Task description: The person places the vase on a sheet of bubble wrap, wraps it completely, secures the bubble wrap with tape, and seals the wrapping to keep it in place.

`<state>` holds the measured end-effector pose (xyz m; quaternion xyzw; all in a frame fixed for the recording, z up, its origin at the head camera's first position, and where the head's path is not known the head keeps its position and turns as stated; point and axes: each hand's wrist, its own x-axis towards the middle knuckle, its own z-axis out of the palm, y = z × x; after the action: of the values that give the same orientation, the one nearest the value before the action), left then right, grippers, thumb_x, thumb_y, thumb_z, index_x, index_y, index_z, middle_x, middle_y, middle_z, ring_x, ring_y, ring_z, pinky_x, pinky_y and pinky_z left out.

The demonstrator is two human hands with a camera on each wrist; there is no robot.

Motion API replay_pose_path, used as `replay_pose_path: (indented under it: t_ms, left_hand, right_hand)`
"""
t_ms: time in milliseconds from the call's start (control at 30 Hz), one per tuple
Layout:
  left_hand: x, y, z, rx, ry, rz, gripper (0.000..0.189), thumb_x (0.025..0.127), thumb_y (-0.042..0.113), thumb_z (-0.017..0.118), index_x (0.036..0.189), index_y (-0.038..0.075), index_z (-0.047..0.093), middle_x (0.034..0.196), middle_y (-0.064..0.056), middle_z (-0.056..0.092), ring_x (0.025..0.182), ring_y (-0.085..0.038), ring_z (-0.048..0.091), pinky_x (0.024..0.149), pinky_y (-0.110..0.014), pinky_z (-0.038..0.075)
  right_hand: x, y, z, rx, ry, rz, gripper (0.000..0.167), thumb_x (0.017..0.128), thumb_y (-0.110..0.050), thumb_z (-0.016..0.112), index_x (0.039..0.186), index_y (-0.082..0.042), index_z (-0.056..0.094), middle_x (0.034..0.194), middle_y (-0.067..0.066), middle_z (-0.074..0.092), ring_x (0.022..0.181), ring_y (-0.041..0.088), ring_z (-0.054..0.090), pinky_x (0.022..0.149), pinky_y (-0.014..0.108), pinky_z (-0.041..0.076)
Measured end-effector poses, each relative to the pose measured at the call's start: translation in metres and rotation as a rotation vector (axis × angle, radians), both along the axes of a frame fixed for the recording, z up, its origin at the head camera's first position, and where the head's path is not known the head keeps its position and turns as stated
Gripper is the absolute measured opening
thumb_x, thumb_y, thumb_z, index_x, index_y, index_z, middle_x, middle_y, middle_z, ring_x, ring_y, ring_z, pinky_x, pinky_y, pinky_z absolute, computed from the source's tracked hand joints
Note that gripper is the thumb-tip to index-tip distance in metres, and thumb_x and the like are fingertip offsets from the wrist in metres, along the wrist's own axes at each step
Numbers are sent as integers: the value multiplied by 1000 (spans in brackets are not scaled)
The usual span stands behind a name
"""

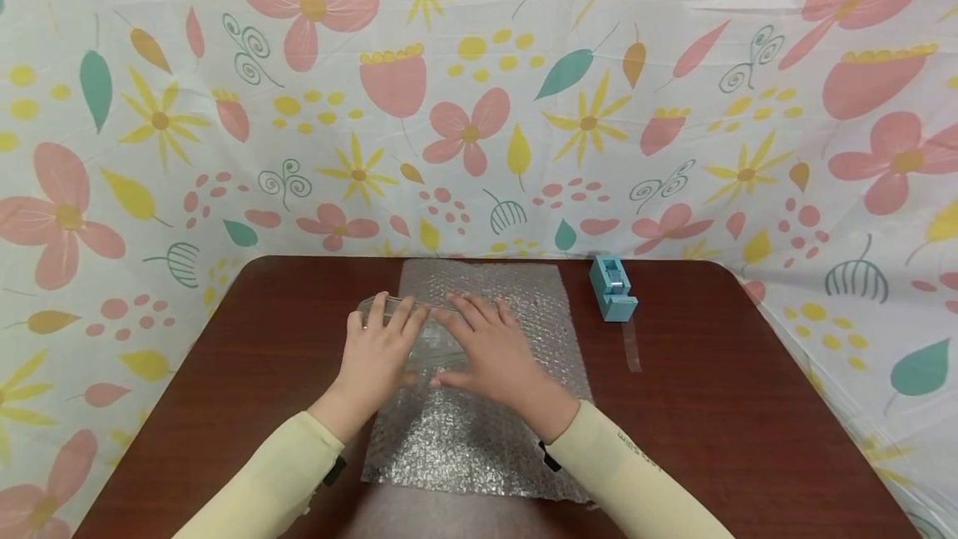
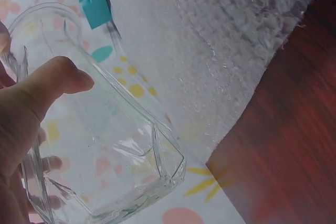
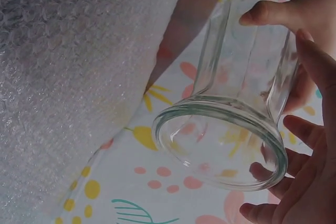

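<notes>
left hand (image 1: pixel 377 356): thumb and fingers wrapped round jar (image 2: pixel 121 124) | right hand (image 1: pixel 497 356): fingers spread beside jar's mouth, contact unclear | jar: over bubble wrap (image 1: pixel 464 447), cannot tell if touching it | dispenser (image 1: pixel 615 306): on table (image 1: pixel 718 414), right of bubble wrap

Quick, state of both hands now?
Left hand: holding the glass jar.
Right hand: open, fingers spread beside the glass jar; contact unclear.
</notes>
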<state>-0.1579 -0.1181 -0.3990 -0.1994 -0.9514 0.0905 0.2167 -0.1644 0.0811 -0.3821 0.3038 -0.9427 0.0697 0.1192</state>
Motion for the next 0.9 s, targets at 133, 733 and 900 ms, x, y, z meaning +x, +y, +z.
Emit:
replay_pose_path:
  t_ms: [133, 733, 900]
  left_hand:
    - [1, 2, 0, -11, -8, 7, 102, 59, 57, 95, 143, 18, 54, 147, -8, 58, 136, -42, 51, 90, -56, 51]
    - [1, 23, 1, -5, 53, -24, 98, 57, 59, 95, 139, 21, 57, 145, -10, 60, 133, -40, 56, 89, -51, 49]
    - [1, 26, -2, 11, 58, -42, 99, 57, 61, 93, 140, 22, 57, 144, -12, 60, 132, -40, 57, 90, -50, 50]
  right_hand:
    - [1, -2, -1, 33, 23, -14, 91, 78, -61, 80, 154, -23, 46, 160, 9, 47, 147, 33, 46, 118, 65, 37]
    - [4, 2, -14, 152, 198, -134, 97, 69, -55, 89, 148, -18, 47, 147, 6, 58, 136, 28, 56, 119, 57, 39]
    - [4, 8, -19, 170, 231, -144, 93, 70, -45, 92, 148, -20, 47, 145, 4, 59, 134, 25, 57, 122, 54, 36]
